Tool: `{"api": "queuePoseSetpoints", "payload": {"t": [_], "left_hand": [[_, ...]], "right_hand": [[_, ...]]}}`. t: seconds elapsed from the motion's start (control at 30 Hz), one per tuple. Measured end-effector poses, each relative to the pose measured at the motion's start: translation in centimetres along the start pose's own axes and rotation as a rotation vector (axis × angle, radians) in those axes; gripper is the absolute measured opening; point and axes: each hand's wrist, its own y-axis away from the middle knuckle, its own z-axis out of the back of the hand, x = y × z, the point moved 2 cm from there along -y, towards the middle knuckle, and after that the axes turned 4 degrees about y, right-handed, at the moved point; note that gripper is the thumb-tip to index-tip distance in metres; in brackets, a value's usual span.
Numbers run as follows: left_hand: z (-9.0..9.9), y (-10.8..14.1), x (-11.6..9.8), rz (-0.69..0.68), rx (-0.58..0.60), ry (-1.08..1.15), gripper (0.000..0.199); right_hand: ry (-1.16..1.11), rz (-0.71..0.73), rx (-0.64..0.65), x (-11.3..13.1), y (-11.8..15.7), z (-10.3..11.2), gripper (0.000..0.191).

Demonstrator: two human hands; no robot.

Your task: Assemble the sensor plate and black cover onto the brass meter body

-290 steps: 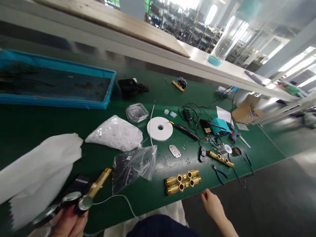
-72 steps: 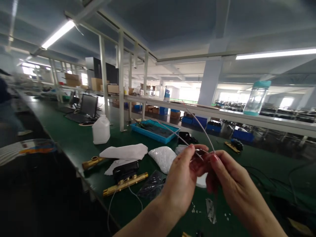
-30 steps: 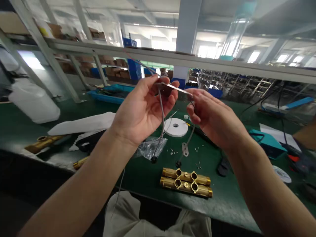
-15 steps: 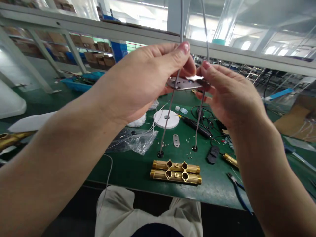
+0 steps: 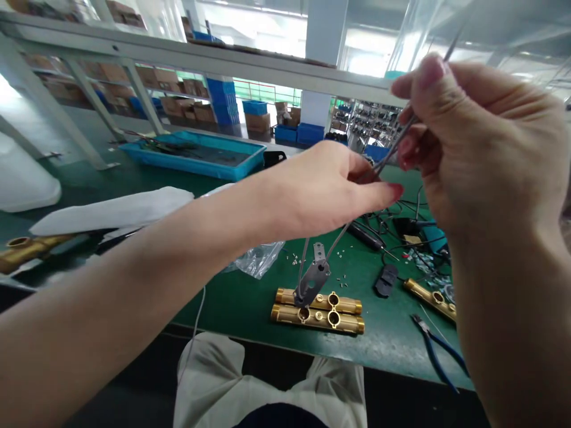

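Two grey cables (image 5: 391, 147) run up between my hands. My left hand (image 5: 330, 187) is closed round them at the middle, and my right hand (image 5: 482, 137) pinches them higher up at the right. From my left hand the cables hang down to a metal plate with holes (image 5: 313, 280), which is tilted above two brass pipe fittings (image 5: 348, 321) lying side by side near the table's front edge. A smaller metal plate (image 5: 318, 249) lies flat just behind the hanging one, with small screws (image 5: 294, 260) around it.
Blue-handled cutters (image 5: 435, 356), a black block (image 5: 385, 280) and another brass fitting (image 5: 430, 297) lie at the right. Behind them is a black pen-shaped tool (image 5: 366, 236). Plastic bags (image 5: 259, 260) lie left of the screws. A blue tray (image 5: 236, 172) stands at the back left.
The metal plate has dropped from between my hands and now hangs low on the cables. My right hand has moved up and right; my left hand has moved right and down.
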Motion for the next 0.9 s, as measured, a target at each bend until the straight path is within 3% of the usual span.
{"api": "queuePoseSetpoints", "payload": {"t": [0.1, 0.17, 0.2, 0.27, 0.3, 0.33, 0.4, 0.5, 0.63, 0.9], "left_hand": [[0.0, 0.3, 0.5, 0.107, -0.184, 0.363, 0.034], [0.3, 0.6, 0.6, 0.158, -0.292, 0.523, 0.034], [0.3, 0.7, 0.6, 0.177, -0.29, 0.564, 0.032], [0.0, 0.8, 0.4, 0.187, -0.174, 0.588, 0.031], [-0.2, 0.7, 0.2, 0.175, -0.096, 0.571, 0.032], [-0.5, 0.6, 0.1, 0.15, -0.03, 0.539, 0.033], [-1.0, 0.4, -0.1, 0.082, 0.044, 0.452, 0.036], [-1.7, 0.0, -0.3, -0.005, 0.056, 0.278, 0.038], [-2.1, 0.0, -0.8, 0.025, 0.084, 0.063, 0.034], [-2.8, 0.0, -1.3, 0.042, 0.159, 0.015, 0.029]], "right_hand": [[0.024, -0.043, -0.065, -0.2, 1.5, 1.1, 0.014], [0.042, -0.157, -0.129, -1.1, 3.6, 2.4, 0.013], [0.053, -0.244, -0.103, -1.8, 4.9, 2.9, 0.014], [0.149, -0.418, 0.129, -3.6, 7.9, 3.3, 0.027], [0.212, -0.463, 0.327, -4.6, 9.5, 3.0, 0.035], [0.272, -0.471, 0.49, -5.5, 11.0, 2.5, 0.042], [0.365, -0.427, 0.643, -7.0, 13.6, 1.4, 0.047], [0.448, -0.365, 0.667, -8.5, 15.9, -0.3, 0.042], [0.51, -0.311, 0.661, -9.5, 16.7, -0.9, 0.033], [0.399, -0.282, 0.731, -10.4, 17.0, -0.3, 0.032]]}}
